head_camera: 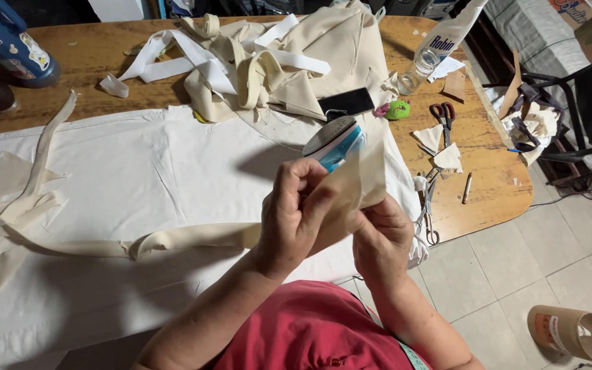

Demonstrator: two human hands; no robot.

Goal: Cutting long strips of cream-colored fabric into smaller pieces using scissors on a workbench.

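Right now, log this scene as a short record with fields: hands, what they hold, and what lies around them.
left hand: pinches the cream fabric piece from the left side
right hand: grips the same piece from below
cream fabric piece: held up above the white cloth, a long strip trailing left from it
iron: on the cloth, just beyond the hands
red-handled scissors: on the wooden table, right side
fabric pile: far side of the table
cardboard tube: on the tiled floor
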